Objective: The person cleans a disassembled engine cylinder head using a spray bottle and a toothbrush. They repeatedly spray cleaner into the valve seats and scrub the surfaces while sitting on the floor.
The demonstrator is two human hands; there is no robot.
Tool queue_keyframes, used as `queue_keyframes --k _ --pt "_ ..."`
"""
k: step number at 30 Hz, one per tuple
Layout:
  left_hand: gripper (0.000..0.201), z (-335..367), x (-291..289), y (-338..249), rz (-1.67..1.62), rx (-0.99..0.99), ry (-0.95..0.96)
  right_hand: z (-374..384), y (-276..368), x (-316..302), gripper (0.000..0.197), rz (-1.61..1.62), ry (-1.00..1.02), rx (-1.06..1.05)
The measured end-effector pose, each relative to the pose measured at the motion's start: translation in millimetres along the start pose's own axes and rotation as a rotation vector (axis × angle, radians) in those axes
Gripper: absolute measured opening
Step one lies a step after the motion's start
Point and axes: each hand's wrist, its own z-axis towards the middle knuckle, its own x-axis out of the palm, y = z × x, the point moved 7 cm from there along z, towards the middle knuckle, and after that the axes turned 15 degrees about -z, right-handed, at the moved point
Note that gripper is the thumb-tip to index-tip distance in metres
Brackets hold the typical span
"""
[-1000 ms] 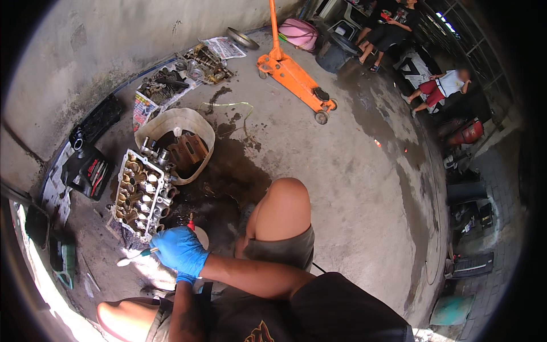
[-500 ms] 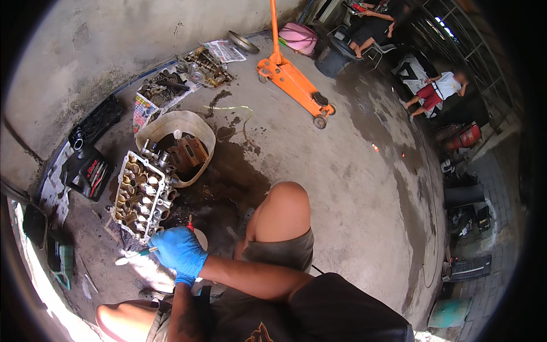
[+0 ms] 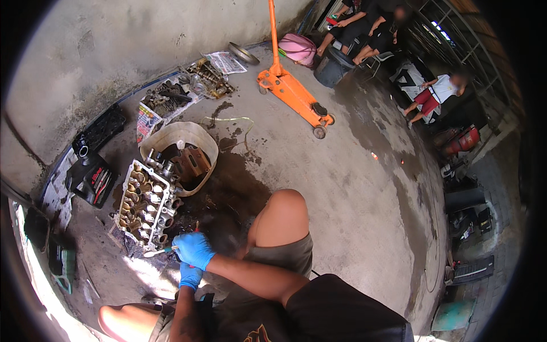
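My right hand point(image 3: 194, 249), in a blue glove, is closed around a slim brush point(image 3: 162, 251) with a pale end and a teal part. The brush points left, by the lower corner of a metal cylinder head point(image 3: 149, 202). My left hand point(image 3: 190, 277), also blue-gloved, is just below the right one, fingers curled. Some red shows between the hands, but what the left hand grips is hidden. A thin red-tipped piece point(image 3: 197, 227) sticks up beyond the right hand. The cylinder head leans on a cut-off pale plastic tub point(image 3: 208, 149), which holds a brown metal part point(image 3: 191, 162).
Greasy engine parts point(image 3: 208, 80) lie on newspaper along the wall. A black oil bottle point(image 3: 91, 178) stands left of the cylinder head. An orange floor jack point(image 3: 293, 97) is farther off. Dark wet stains point(image 3: 233, 171) cover the floor near my knee. Several people sit at the far right.
Both hands and the brush have shifted slightly right in the picture, and more of my left hand shows below the right. At the far end, another seated person has come into sight.
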Motion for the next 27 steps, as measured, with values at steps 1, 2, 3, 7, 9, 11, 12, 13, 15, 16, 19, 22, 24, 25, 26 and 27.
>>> queue_keyframes --k 1,2,3,7,9,11,12,13,15,16,19,22,24,25,26,27 --pt "0.041 -1 0 -8 0.048 0.067 -0.016 1 3 -1 0.010 0.034 -0.010 -0.062" --pt "0.041 1 -1 -10 0.095 0.048 -0.030 3 2 2 0.011 0.018 0.037 -0.079" --pt "0.041 1 -1 -12 0.117 0.055 -0.052 2 1 11 0.011 -0.043 0.160 -0.062" --pt "0.040 2 0 -15 0.156 0.079 -0.072 0 13 -11 0.011 0.189 -0.146 -0.236" --pt "0.039 0 2 -11 0.092 0.037 -0.047 1 12 -12 0.012 0.143 -0.109 -0.177" --pt "0.038 -1 2 -8 0.011 0.005 -0.041 4 9 -18 0.013 0.076 -0.119 -0.106" --pt "0.037 -3 2 -8 -0.021 0.025 -0.039 5 5 -10 0.012 -0.015 0.052 -0.041" --pt "0.036 0 2 -6 0.022 0.032 -0.038 7 7 -11 0.012 -0.015 0.079 -0.071" --pt "0.044 2 -1 5 0.057 -0.023 -0.057 8 12 -13 0.013 -0.016 0.110 -0.125" --pt "0.047 4 -2 8 0.091 -0.001 -0.089 8 15 -15 0.013 -0.005 0.094 -0.168" --pt "0.053 7 0 4 0.384 0.237 -0.091 7 23 -23 0.014 0.055 -0.033 -0.245" --pt "0.053 7 7 7 0.563 0.168 0.011 6 18 -27 0.012 0.058 -0.123 -0.167" --pt "0.040 6 8 8 0.152 -0.010 0.014 7 11 -9 0.012 -0.071 0.125 -0.098" --pt "0.038 4 9 5 0.108 -0.047 -0.005 8 11 -9 0.013 -0.064 0.128 -0.132" --pt "0.036 3 8 0 0.038 -0.057 -0.017 7 7 -4 0.014 -0.121 0.236 -0.106" --pt "0.039 4 10 -4 0.015 -0.057 0.026 7 10 -3 0.015 -0.134 0.248 -0.163"
